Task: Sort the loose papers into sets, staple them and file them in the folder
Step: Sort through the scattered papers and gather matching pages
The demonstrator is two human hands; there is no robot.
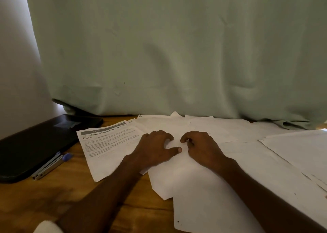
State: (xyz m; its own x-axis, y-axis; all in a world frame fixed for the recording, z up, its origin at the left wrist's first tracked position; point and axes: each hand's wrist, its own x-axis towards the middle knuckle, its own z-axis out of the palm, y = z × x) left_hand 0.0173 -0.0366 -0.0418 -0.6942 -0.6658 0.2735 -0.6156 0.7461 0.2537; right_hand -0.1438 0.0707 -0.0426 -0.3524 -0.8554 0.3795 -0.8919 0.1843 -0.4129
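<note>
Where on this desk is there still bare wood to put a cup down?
Bare wood shows at the near left of the table, bordered by the black folder, the stapler, the printed sheet and the left forearm. The middle and right are crowded with overlapping white papers, where the left hand and right hand rest.
</note>
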